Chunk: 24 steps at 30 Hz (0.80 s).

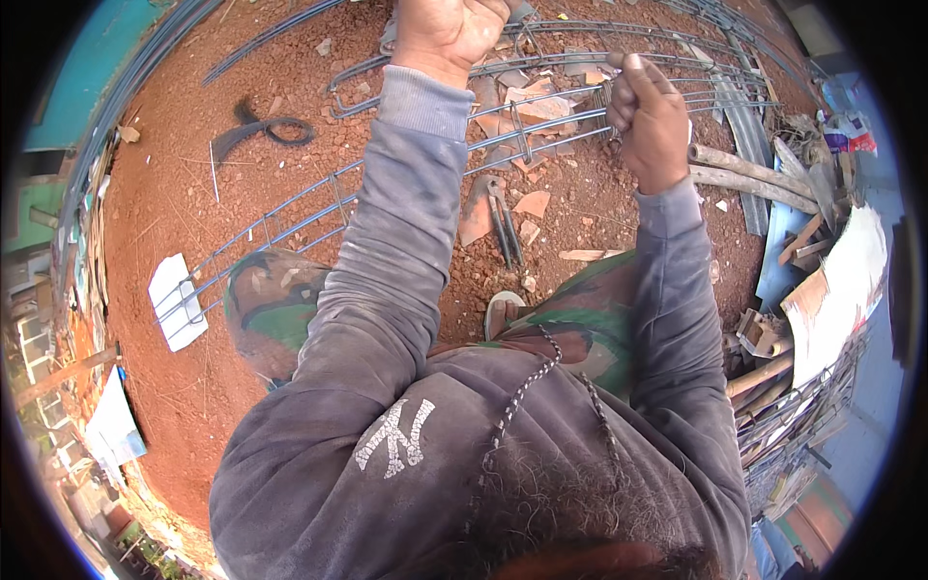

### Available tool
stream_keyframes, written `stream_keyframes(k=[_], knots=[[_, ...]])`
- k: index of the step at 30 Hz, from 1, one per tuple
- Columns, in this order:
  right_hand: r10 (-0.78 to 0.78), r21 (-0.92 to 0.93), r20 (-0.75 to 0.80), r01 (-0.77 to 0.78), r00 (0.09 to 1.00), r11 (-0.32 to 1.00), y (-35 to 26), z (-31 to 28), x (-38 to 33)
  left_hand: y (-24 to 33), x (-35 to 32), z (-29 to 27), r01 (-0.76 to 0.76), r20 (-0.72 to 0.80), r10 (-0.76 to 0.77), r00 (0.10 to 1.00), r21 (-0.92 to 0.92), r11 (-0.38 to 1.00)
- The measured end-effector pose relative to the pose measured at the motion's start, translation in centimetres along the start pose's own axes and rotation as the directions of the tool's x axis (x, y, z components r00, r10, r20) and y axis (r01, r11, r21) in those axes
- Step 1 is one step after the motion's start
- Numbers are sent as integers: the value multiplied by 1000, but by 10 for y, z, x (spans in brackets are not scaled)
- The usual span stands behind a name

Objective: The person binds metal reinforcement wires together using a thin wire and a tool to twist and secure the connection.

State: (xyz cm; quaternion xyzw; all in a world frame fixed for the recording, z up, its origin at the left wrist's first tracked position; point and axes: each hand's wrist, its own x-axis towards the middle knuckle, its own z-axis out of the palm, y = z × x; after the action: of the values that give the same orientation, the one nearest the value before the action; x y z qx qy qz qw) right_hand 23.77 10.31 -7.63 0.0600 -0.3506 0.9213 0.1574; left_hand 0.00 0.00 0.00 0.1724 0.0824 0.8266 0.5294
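My left hand (449, 34) reaches to the upper edge of the picture, where most of its fingers are cut off. Farther right, my right hand (650, 121) is closed, its fingers curled beside a small bundle of steel stirrups (606, 97) on the bars; what it pinches, if anything, is hidden. A long rebar cage (546, 126) of thin steel rods with square stirrups runs across in front of me, passing behind my left forearm. On the soil between my legs lie pincers (505, 224) with dark handles, open end toward me.
Loose tie wire (275, 128) lies coiled on the red soil at left. A white sheet (178, 302) sits under the cage's left end. More rebar (667, 39) stretches along the far side. Wooden poles (754, 174), corrugated metal (742, 135) and scrap boards (839, 300) crowd the right.
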Motion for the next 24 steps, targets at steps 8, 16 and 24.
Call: stream_keyframes(k=[8,16,24], knots=[[-118,-248,-136,81,984,965,12,121,-8,8,11,-26,27,-33,-26,999,33,999],[218,-520,-596,-578,773,629,28,121,-3,4,16,-14,-88,5,89,996,227,970],[-194,-626,-778,-717,597,306,6,114,-80,2,49,-103,-35,-264,26,964,-30,999]])
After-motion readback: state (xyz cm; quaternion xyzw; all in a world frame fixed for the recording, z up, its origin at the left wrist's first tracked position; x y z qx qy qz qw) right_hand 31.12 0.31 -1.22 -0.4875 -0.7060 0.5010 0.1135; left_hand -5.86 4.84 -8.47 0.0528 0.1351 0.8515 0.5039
